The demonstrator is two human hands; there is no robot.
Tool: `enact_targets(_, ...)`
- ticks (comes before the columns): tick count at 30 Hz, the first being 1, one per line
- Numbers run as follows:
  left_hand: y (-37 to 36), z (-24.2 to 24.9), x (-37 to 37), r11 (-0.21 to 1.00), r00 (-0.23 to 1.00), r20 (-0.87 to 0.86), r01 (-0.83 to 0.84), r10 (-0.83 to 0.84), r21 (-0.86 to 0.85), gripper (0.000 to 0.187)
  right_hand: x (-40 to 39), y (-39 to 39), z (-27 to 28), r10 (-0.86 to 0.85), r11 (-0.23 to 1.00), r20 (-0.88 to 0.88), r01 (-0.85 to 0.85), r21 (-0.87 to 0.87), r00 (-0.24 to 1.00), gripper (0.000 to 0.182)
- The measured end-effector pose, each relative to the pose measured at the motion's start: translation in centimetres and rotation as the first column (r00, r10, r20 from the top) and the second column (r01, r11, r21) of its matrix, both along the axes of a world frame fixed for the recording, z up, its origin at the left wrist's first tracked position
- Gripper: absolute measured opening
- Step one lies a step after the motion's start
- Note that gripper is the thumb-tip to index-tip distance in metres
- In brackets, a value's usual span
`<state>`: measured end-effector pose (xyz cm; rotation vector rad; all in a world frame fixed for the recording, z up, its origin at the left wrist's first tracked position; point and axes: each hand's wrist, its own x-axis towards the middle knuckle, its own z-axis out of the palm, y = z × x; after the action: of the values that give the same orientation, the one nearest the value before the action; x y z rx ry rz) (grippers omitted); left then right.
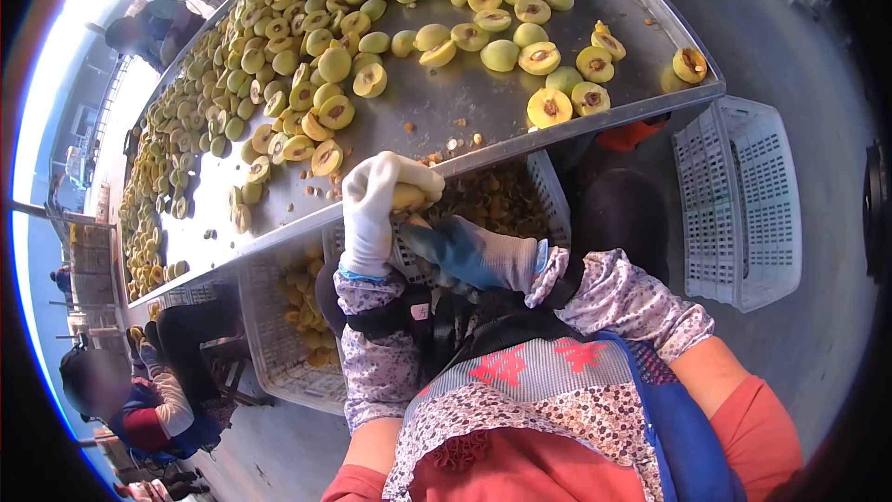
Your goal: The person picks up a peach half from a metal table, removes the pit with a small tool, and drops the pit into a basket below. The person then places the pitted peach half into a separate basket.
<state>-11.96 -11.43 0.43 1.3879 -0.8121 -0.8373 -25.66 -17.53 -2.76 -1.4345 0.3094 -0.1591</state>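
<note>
My left hand [379, 209], in a white glove, is closed round a yellow-green peach half [409, 197] just off the near edge of the metal table. Right beside it is my right hand [469, 253], in a blue-coated grey glove, its fingers curled in close to the fruit. Whatever those fingers grip is hidden. On the metal table [409, 135] lie many halved peaches [548, 107], several with brown pits or hollows showing. Small brown pit bits are scattered along the near edge.
Below my hands stands a crate of brownish pieces [497, 204]; left of it, a crate [279, 372] holds yellow fruit. A white plastic crate [741, 209] sits on the floor at right. A co-worker [158, 400] sits at lower left, and another person [158, 33] is across the table.
</note>
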Motion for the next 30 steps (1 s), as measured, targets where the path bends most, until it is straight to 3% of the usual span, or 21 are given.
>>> enact_targets(1,0.0,0.0,-0.5,0.99,0.98,0.193,-0.025,0.052,-0.137,0.048,-0.5,-0.5,1.4,0.2,0.905,-0.108,-0.142,0.4,0.974,0.056)
enact_targets(2,0.0,-0.3,-0.7,0.99,0.979,0.194,-0.029,0.055,-0.137,0.048,-0.8,-0.8,2.2,0.418,0.642,-0.123,-0.197,0.741,0.9,0.049)
enact_targets(3,-0.2,-0.6,-0.7,0.969,0.982,-0.19,-0.037,-0.011,-0.244,0.047,-0.6,-0.7,2.0,0.451,0.591,-0.111,-0.204,0.78,0.886,0.051)
enact_targets(4,-0.4,-0.8,-0.8,0.938,0.837,-0.534,-0.081,-0.12,-0.337,0.046,-0.5,-0.9,2.2,0.451,0.592,-0.107,-0.207,0.779,0.886,0.051)
enact_targets(7,-0.7,-0.9,-1.0,0.942,0.815,-0.578,-0.178,-0.021,-0.285,0.045,-0.3,-1.2,1.5,0.454,0.71,-0.141,-0.261,0.654,0.88,0.052)
enact_targets(9,-0.4,-0.9,-1.0,0.939,0.804,-0.595,-0.224,0.026,-0.262,0.045,0.6,-0.1,0.2,0.101,0.993,0.039,-0.103,0.065,0.994,0.054)
enact_targets(10,-0.3,-0.7,-0.8,0.971,0.922,-0.384,-0.134,0.048,-0.198,0.042,0.3,-0.6,0.6,0.101,0.992,0.039,-0.103,0.066,0.994,0.054)
enact_targets(11,-0.2,-0.5,-0.8,0.992,0.988,-0.151,-0.059,0.041,-0.112,0.039,-0.3,-1.5,1.2,0.247,0.945,-0.132,-0.208,0.254,0.96,0.054)
enact_targets(12,-0.3,-0.6,-1.0,0.992,0.988,-0.152,-0.058,0.04,-0.113,0.039,-0.7,-2.0,2.1,0.408,0.855,-0.265,-0.264,0.446,0.874,0.054)
enact_targets(14,-0.7,-0.9,-1.4,0.951,0.918,-0.397,-0.121,-0.002,-0.285,0.035,-0.6,-1.7,1.8,0.377,0.886,-0.283,-0.254,0.388,0.882,0.051)
enact_targets(16,-0.9,-0.9,-1.5,0.936,0.859,-0.509,-0.222,0.055,-0.274,0.033,-0.2,-1.3,0.1,0.347,0.911,-0.293,-0.246,0.33,0.891,0.049)
enact_targets(18,-0.6,-1.0,-1.4,0.914,0.78,-0.615,-0.324,0.113,-0.243,0.031,0.5,-0.8,-2.4,0.112,0.92,-0.007,-0.106,-0.377,0.994,0.042)
enact_targets(21,0.1,-0.4,-0.4,0.806,0.699,-0.674,-0.529,0.238,-0.264,0.018,-0.6,-1.1,-3.1,0.1,0.938,-0.096,-0.126,-0.322,0.99,0.041)
enact_targets(22,2.3,-3.0,4.7,0.853,0.771,-0.62,-0.22,-0.146,-0.474,0.013,-0.8,-1.3,-3.0,0.102,0.94,-0.091,-0.126,-0.318,0.991,0.041)
enact_targets(23,3.8,-1.9,5.4,0.792,0.77,-0.632,-0.331,-0.088,-0.513,0.015,-1.0,-1.7,-2.9,0.067,0.841,-0.386,-0.26,-0.474,0.92,0.039)
enact_targets(24,5.0,-0.1,5.5,0.711,0.741,-0.645,-0.555,0.188,-0.431,0.017,-1.1,-1.9,-2.6,-0.035,0.711,-0.633,-0.426,-0.56,0.773,0.038)
enact_targets(25,6.6,1.0,6.0,0.625,0.687,-0.202,-0.722,0.698,-0.297,0.021,-1.2,-2.0,-2.0,-0.034,0.711,-0.629,-0.424,-0.562,0.777,0.038)
enact_targets(26,8.0,2.3,5.7,0.593,0.58,0.139,-0.754,0.803,-0.284,0.023,-1.4,-2.1,-1.2,-0.077,0.718,-0.587,-0.364,-0.594,0.806,0.038)
enact_targets(27,9.4,2.7,8.8,0.505,0.517,-0.097,-0.854,0.85,-0.124,0.026,-1.4,-2.1,-0.8,-0.12,0.723,-0.544,-0.303,-0.621,0.83,0.037)
enact_targets(28,12.2,1.3,11.7,0.471,0.467,0.166,-0.882,0.869,0.018,0.029,-1.2,-2.0,-0.9,-0.114,0.723,-0.54,-0.304,-0.621,0.834,0.037)
enact_targets(30,12.1,2.6,11.7,0.453,0.363,0.664,-0.89,0.653,0.041,0.032,-0.8,-1.7,-1.2,-0.235,0.715,-0.358,-0.089,-0.694,0.904,0.041)
